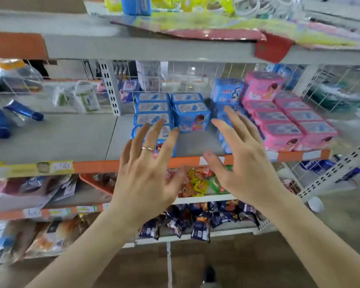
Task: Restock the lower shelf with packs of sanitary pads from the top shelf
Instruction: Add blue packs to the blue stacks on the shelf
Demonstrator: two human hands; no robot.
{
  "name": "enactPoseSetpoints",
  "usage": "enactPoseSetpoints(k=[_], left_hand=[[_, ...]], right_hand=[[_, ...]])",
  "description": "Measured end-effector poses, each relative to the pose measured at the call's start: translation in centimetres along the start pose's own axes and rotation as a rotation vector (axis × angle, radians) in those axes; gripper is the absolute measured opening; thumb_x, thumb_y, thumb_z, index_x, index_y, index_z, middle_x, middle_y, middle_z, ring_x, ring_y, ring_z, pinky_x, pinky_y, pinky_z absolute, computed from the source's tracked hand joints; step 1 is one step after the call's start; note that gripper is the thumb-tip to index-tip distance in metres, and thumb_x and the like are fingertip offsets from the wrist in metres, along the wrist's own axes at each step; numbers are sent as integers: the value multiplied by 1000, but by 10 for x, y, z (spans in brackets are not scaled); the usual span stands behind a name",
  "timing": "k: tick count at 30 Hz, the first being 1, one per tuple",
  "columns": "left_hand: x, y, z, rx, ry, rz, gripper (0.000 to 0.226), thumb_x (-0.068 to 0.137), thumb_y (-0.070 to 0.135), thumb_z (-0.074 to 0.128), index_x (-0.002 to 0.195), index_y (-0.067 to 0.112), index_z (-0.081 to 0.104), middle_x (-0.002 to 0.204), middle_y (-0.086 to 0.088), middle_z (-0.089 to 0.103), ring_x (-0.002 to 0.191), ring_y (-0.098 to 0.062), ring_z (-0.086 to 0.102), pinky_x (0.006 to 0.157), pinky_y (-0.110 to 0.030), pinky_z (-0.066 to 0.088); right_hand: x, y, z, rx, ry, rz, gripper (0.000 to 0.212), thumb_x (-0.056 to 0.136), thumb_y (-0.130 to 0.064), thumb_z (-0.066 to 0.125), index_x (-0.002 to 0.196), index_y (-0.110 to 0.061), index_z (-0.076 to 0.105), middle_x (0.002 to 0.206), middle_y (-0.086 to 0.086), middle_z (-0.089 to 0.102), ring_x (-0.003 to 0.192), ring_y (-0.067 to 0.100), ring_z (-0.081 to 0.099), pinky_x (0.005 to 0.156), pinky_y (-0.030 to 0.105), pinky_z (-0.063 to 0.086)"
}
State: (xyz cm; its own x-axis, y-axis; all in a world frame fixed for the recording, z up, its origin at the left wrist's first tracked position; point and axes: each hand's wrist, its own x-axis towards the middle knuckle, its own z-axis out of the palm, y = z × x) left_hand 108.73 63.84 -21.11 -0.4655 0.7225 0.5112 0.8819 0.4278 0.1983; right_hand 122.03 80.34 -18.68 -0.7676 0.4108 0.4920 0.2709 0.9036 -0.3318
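Head view shows both hands raised in front of the lower shelf (195, 142), fingers spread and straight, holding nothing. The left hand (146, 169) and the right hand (243, 161) are apart, with a bare strip of shelf visible between them.

Handling, as a judgement: the packs look light and soft, being thin plastic wrap over compressible padding. The film is probably slick, so a pinch on one face may slip. Take hold across the two broad faces, or clasp several packs at once between both palms. They are not fragile, but hard squeezing would crease the wrap.

Location: blue packs (190, 117) stand in rows just beyond the fingertips of both hands. One row lies behind the left fingers; the front pack of the next row stands between the two hands. More blue packs are partly hidden behind the right hand. Pink packs (289, 125) sit in two rows to the right of the right hand. Whether the left fingertips touch a pack cannot be told.

Supply: above both hands, the top shelf (133, 48) carries one blue pack (136, 5) at the upper edge of the view, largely cropped.

Appearance: each pack is a squat rectangular block. The top panels are pale with a printed pad outline, and the front faces carry a cartoon figure. Motion blur hides the lettering.
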Motion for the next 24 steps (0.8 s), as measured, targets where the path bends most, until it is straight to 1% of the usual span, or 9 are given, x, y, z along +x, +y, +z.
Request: enactPoseSetpoints(k=[4, 9, 11, 14, 16, 19, 24], left_hand=[[23, 8, -22, 35, 69, -2, 70, 93, 55, 47, 152, 20, 36, 160, -9, 32, 144, -35, 33, 109, -55, 39], [51, 16, -42, 113, 164, 75, 69, 94, 54, 48, 152, 16, 39, 158, -12, 34, 144, -35, 34, 114, -53, 33], [64, 19, -50, 142, 192, 75, 69, 95, 54, 48, 151, 16, 40, 157, -12, 36, 143, -35, 35, 114, -52, 33], [86, 27, -60, 159, 231, 62, 68, 94, 53, 49, 150, 16, 41, 157, -11, 37, 138, -35, 40, 110, -55, 38], [102, 34, -67, 178, 261, 53, 68, 93, 53, 49, 150, 17, 40, 157, -9, 38, 135, -35, 44, 107, -54, 39], [130, 45, -74, 192, 315, 46, 68, 93, 55, 47, 150, 19, 41, 156, -6, 39, 137, -33, 45, 107, -54, 40], [178, 62, -84, 239, 350, 45, 66, 92, 52, 46, 147, 16, 43, 152, -6, 43, 129, -36, 49, 101, -55, 44]], right_hand=[[17, -4, -17, -13, 34, -62, 69, 91, -54, 45, 148, -16, 43, 163, 8, 27, 151, 31, 21, 117, 59, 29], [43, 0, -35, 14, 72, -142, 68, 91, -54, 44, 148, -15, 43, 162, 8, 29, 150, 31, 22, 117, 58, 28], [56, 4, -44, 42, 90, -174, 67, 92, -53, 45, 148, -16, 43, 162, 8, 29, 150, 31, 23, 117, 58, 29], [80, 14, -59, 81, 152, -260, 64, 94, -50, 48, 147, -14, 45, 160, 10, 32, 149, 32, 27, 114, 58, 32], [97, 23, -70, 109, 190, -318, 63, 94, -47, 51, 146, -12, 47, 160, 10, 34, 147, 32, 30, 113, 57, 33], [124, 40, -86, 148, 242, -386, 61, 93, -44, 54, 144, -11, 49, 159, 9, 35, 146, 32, 33, 112, 56, 35], [174, 62, -110, 127, 251, -396, 64, 92, -49, 50, 145, -13, 47, 159, 8, 37, 145, 31, 35, 111, 55, 36]])
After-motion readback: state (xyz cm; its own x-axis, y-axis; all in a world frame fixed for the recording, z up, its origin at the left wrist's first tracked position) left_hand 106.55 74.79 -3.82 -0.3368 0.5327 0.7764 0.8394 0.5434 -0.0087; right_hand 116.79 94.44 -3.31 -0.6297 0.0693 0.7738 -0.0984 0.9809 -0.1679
